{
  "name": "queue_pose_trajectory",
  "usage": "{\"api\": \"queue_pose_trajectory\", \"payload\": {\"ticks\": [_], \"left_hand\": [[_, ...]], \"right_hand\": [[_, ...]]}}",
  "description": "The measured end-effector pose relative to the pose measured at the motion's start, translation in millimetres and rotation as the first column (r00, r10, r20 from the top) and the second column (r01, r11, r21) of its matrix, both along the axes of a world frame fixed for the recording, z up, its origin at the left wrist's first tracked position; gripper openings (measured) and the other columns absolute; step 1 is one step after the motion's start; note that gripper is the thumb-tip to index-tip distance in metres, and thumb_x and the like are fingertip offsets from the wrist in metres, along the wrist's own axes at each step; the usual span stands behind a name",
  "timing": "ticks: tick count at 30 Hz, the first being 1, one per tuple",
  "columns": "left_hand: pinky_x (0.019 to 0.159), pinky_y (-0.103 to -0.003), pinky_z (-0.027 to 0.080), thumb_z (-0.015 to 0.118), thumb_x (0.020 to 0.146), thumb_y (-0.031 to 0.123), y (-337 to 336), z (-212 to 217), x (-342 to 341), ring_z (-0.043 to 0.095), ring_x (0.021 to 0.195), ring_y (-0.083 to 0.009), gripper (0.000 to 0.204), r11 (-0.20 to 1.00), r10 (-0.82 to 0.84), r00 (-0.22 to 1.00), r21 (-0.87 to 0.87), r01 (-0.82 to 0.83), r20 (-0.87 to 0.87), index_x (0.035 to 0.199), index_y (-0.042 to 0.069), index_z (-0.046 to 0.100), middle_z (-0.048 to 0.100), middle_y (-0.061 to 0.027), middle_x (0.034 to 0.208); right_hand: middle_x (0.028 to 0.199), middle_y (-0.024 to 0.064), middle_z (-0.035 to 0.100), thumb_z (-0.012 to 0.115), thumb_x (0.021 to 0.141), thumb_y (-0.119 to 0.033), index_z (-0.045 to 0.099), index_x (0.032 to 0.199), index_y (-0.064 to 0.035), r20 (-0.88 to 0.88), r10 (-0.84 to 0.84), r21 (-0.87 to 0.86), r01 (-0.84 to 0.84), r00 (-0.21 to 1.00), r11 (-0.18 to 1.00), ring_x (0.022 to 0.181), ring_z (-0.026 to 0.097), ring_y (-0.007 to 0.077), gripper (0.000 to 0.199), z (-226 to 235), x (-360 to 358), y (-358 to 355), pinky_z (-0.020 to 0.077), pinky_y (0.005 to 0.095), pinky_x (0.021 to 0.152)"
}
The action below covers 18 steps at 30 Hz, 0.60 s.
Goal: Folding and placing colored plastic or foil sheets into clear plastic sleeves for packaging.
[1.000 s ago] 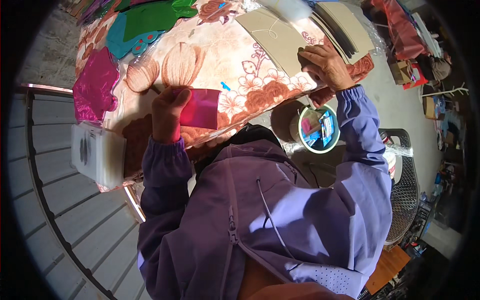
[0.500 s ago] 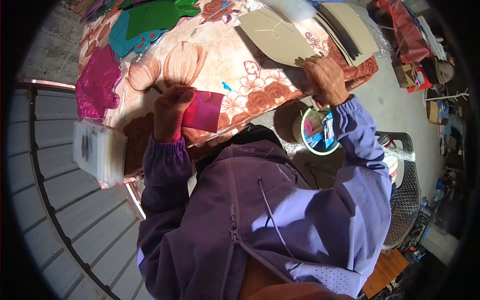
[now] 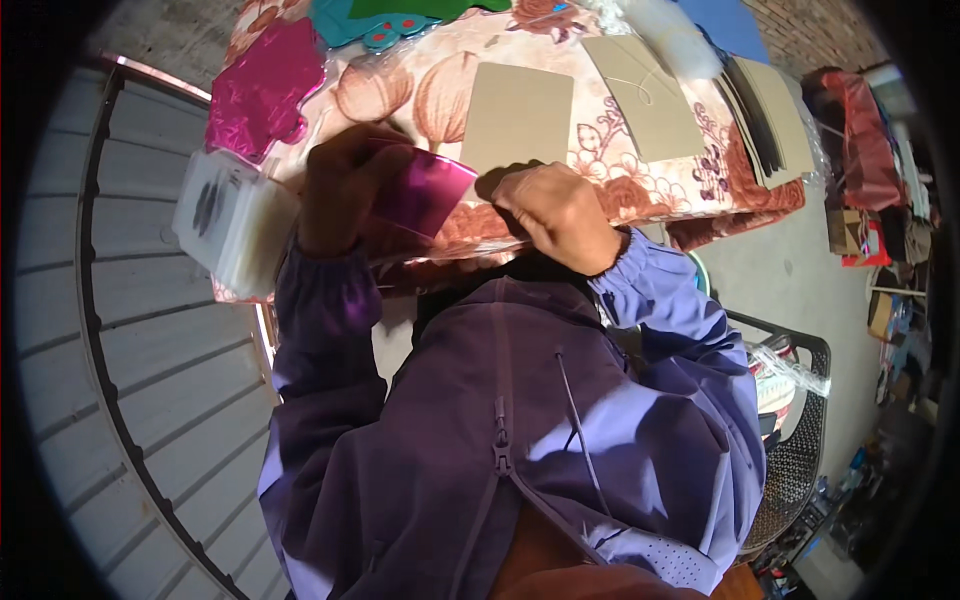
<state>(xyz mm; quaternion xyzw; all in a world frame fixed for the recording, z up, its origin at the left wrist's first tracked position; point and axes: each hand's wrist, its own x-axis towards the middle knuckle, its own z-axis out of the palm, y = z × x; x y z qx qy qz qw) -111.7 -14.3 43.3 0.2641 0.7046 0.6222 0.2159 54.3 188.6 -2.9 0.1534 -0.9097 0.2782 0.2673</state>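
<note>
My left hand (image 3: 345, 190) is closed on a shiny magenta sheet (image 3: 425, 198), pinching its left side above the table's front edge. Just to the right, my right hand (image 3: 555, 215) has its fingers curled and pressed together. Its fingertips are close to the sheet's right corner and the lower edge of a grey-beige cardboard piece (image 3: 520, 110); what they hold, if anything, cannot be made out. That cardboard lies flat on the floral cloth (image 3: 480, 240). Farther right is another cardboard piece (image 3: 640, 100) with a thin pale string on it.
A stack of cardboard (image 3: 775, 120) stands at the table's right. Crumpled magenta foil (image 3: 265, 90) and a clear plastic box (image 3: 230, 215) lie at the left. Teal and green pieces (image 3: 390, 28) are at the back. A black mesh chair (image 3: 800, 480) stands to my right.
My right hand has moved left from the cardboard at the right to beside the magenta sheet. A cardboard piece now lies in the middle of the table. The view has shifted.
</note>
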Motion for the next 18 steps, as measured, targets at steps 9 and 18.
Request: {"api": "queue_pose_trajectory", "payload": {"ticks": [9, 18], "left_hand": [[0.064, -0.031, 0.05, 0.068, 0.08, 0.01, 45, 16, 14, 0.066, 0.068, -0.0208, 0.015, 0.935, -0.355, 0.846, -0.16, 0.317, -0.399, 0.088, -0.002, 0.069, 0.067, -0.0177, 0.075], [0.066, -0.03, 0.05, 0.067, 0.082, 0.011, 65, 13, 15, 0.066, 0.074, -0.019, 0.016, 0.921, -0.39, 0.801, -0.191, 0.34, -0.455, 0.09, -0.002, 0.065, 0.068, -0.0138, 0.078]], "right_hand": [[0.083, 0.0001, 0.065, 0.067, 0.091, -0.017, 0.067, 0.099, 0.0034, 0.438, 0.192, -0.62, 0.141, 0.878, 0.772, 0.078, 0.056, 0.0053, 0.022, 44, -10, 8, 0.0465, 0.022, 0.069], [0.065, -0.0023, 0.058, 0.068, 0.09, -0.015, 0.068, 0.089, 0.0016, 0.532, 0.229, -0.701, 0.273, 0.815, 0.658, 0.056, 0.046, 0.0022, 0.017, 45, -8, 9, 0.0378, 0.0198, 0.049]]}}
